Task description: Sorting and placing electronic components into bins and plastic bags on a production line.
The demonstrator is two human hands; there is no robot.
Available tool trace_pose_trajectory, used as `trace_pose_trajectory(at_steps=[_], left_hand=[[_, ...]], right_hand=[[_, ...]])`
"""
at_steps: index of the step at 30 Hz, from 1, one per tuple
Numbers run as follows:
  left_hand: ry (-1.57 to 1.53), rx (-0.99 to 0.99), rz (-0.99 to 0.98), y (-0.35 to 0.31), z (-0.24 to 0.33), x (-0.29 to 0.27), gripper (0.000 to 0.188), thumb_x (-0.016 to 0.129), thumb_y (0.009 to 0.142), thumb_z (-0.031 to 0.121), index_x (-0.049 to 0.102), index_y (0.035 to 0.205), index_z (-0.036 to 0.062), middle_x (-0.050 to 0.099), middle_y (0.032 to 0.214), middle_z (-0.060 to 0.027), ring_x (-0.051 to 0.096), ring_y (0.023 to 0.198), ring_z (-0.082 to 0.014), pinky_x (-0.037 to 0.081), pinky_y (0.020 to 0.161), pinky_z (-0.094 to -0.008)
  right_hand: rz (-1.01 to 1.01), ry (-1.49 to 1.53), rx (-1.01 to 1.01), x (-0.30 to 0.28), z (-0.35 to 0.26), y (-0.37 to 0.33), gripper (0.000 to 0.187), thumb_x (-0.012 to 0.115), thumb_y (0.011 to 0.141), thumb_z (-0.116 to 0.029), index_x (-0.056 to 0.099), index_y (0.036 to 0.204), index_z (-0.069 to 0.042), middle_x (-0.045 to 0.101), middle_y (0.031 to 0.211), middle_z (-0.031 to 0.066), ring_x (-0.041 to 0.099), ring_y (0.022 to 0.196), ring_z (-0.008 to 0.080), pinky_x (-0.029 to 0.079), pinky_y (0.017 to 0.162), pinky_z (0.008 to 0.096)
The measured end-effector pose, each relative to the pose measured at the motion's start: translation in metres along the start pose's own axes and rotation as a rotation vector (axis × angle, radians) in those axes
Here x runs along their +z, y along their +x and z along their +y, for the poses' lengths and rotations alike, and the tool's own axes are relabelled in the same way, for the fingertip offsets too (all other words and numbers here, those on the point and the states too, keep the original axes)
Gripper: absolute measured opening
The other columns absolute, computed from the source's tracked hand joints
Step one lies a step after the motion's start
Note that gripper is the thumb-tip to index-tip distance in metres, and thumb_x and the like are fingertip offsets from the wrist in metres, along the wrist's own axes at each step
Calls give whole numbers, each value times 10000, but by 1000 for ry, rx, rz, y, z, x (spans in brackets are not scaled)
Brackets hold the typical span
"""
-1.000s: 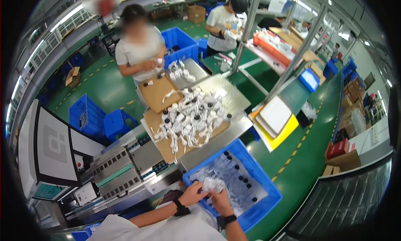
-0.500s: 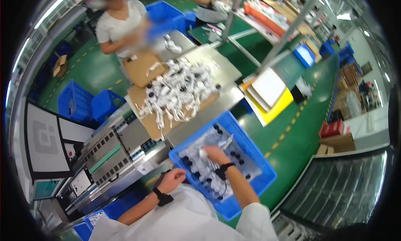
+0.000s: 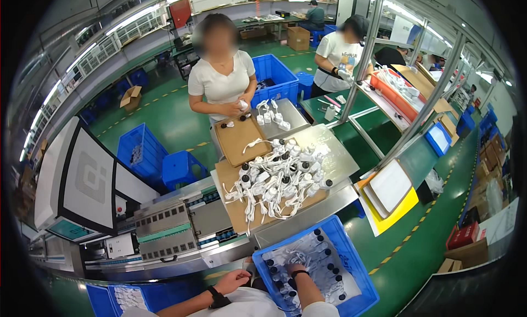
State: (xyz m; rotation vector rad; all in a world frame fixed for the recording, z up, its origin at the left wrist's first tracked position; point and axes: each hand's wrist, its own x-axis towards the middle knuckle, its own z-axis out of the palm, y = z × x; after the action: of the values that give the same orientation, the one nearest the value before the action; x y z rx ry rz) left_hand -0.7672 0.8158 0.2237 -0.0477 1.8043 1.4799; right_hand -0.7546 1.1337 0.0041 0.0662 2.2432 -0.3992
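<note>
My right hand [image 3: 295, 270], with a dark wristband, reaches down into a blue crate [image 3: 359, 281] at the front. Its fingers are closed around a white corded device [image 3: 298, 256], though the fingertips are partly hidden by the cord. Rows of similar white devices with round black ends [image 3: 330, 266] lie around it, bagged or on clear plastic. My left hand [image 3: 233, 282] hovers left of the crate, loosely curled, with nothing visible in it. Beyond the crate, a large heap of white corded devices [image 3: 280, 177] covers a cardboard sheet [image 3: 233, 215] on the metal table.
A person [image 3: 222, 81] across the table handles a small white piece beside a cardboard tray [image 3: 239, 144]. A conveyor machine [image 3: 164, 229] runs along the left. Papers on a yellow sheet [image 3: 398, 212] lie right of the table. Metal posts [image 3: 428, 105] rise at the right.
The view has tilted up, so the table and room sit lower in it. My right hand has gone deeper among the devices in the crate. My left hand stays beside the crate.
</note>
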Motion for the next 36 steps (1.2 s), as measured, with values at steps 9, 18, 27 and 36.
trace_pose_trajectory(at_steps=[9, 18, 27, 36], left_hand=[[144, 120, 61, 60, 57, -41, 290, 671, 943, 171, 636, 1204, 48, 686, 1033, -44, 649, 922, -128, 528, 854, -294], [526, 193, 575, 285, 114, -125, 557, 758, 788, 326, 575, 1209, 10, 683, 1095, -193, 658, 1022, -378, 520, 880, -474], [690, -99, 729, 382, 155, -124, 658, 767, 748, 414, 582, 1264, 50, 633, 1227, -201, 591, 1163, -382, 493, 956, -491], [275, 344, 473, 388, 160, -129, 665, 790, 702, 533, 671, 1150, 56, 646, 1247, -185, 632, 1120, -339, 515, 916, -452]], right_hand=[[430, -222, -70, 3, -22, -37, 323, 521, 942, -182, 648, 1236, -136, 672, 1166, 149, 666, 1058, 344, 539, 848, 516], [422, 875, -21, -18, -62, -125, 383, 710, 913, -292, 646, 1185, -29, 690, 1106, 168, 695, 999, 293, 548, 843, 391], [347, 831, -38, -33, -116, -160, 382, 669, 957, -291, 644, 1215, -10, 717, 1093, 153, 714, 979, 271, 558, 852, 365], [364, 847, 3, -29, -124, -170, 400, 682, 943, -294, 640, 1217, -6, 711, 1123, 163, 711, 1015, 273, 570, 873, 359]])
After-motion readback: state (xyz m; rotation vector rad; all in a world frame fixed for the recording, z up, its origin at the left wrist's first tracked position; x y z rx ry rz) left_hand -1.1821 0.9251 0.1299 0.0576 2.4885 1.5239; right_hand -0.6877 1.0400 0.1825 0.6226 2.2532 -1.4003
